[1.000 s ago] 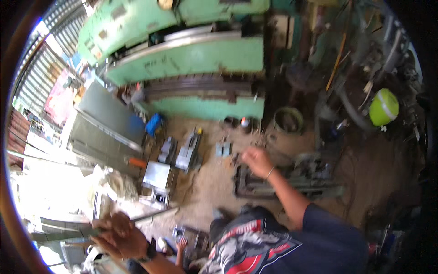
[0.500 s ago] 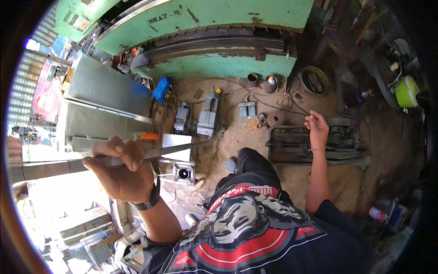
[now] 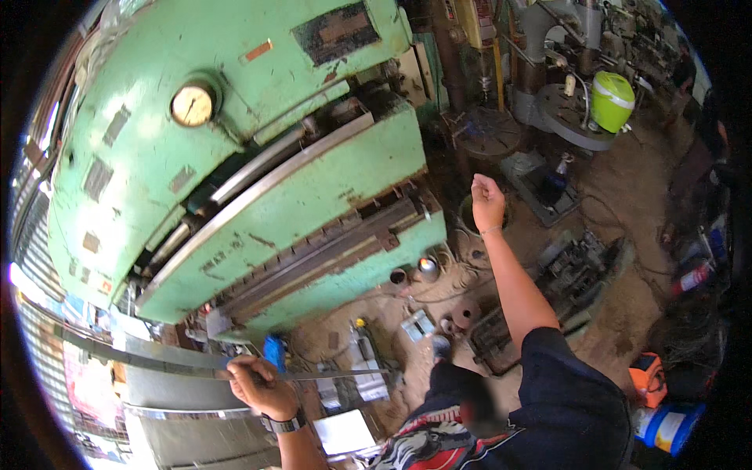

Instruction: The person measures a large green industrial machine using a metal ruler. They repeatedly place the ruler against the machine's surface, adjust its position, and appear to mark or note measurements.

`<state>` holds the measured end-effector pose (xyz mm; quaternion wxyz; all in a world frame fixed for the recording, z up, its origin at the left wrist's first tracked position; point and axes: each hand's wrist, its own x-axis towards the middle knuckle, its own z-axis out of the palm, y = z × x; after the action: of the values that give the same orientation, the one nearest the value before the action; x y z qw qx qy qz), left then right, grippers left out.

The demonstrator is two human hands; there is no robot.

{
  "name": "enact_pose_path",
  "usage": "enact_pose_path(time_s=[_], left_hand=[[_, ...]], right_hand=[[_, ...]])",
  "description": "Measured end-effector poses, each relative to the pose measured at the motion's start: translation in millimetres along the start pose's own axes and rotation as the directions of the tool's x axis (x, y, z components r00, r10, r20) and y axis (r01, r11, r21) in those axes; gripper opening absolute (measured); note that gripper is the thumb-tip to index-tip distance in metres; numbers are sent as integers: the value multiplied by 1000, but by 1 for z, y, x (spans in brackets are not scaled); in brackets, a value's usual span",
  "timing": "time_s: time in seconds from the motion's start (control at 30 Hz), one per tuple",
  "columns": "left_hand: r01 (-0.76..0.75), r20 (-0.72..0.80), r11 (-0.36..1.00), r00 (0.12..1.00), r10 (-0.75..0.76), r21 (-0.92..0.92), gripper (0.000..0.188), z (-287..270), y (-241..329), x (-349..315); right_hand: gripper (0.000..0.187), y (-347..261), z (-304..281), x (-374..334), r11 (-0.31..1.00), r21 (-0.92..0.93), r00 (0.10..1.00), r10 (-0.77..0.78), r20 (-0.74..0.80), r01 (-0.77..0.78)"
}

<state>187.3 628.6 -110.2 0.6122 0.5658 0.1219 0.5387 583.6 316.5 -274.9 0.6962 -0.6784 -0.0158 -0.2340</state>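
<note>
My left hand (image 3: 265, 390), with a dark watch on its wrist, is closed around a long flat metal bar (image 3: 168, 363). The bar runs from the far left, through my fist, to a thinner-looking end over the grey vises (image 3: 365, 374) on the floor. My right hand (image 3: 487, 205) is raised in front on an outstretched arm, a thin band at the wrist. Its fingers are curled in and nothing shows in them. Behind that hand is a round tub (image 3: 468, 215), partly hidden.
A big green press (image 3: 313, 188) with a round gauge (image 3: 193, 105) fills the front and left. Grey metal cabinets (image 3: 168, 399) stand at left. A dark machine part (image 3: 576, 274) lies at right. Beyond are a drill press table (image 3: 568, 117) and a lime-green container (image 3: 612, 102); a blue bucket (image 3: 672, 427) stands nearby.
My view has swung up and to the right, bringing more of the green press into sight. My left hand still grips the bar. The right arm reaches farther forward.
</note>
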Motion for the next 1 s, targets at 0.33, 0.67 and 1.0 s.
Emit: enact_pose_path(time_s=[0.33,0.67,1.0], left_hand=[[-31,-2,943,999,33,332,44,173,-71,160],[-137,430,948,903,0,286,61,364,-20,269],[-393,387,794,896,217,463,69,412,-94,308]], right_hand=[[23,85,138,174,996,-58,997,71,-26,-73],[20,184,227,309,980,-82,982,185,43,-181],[47,220,272,383,784,-599,941,304,146,-160]])
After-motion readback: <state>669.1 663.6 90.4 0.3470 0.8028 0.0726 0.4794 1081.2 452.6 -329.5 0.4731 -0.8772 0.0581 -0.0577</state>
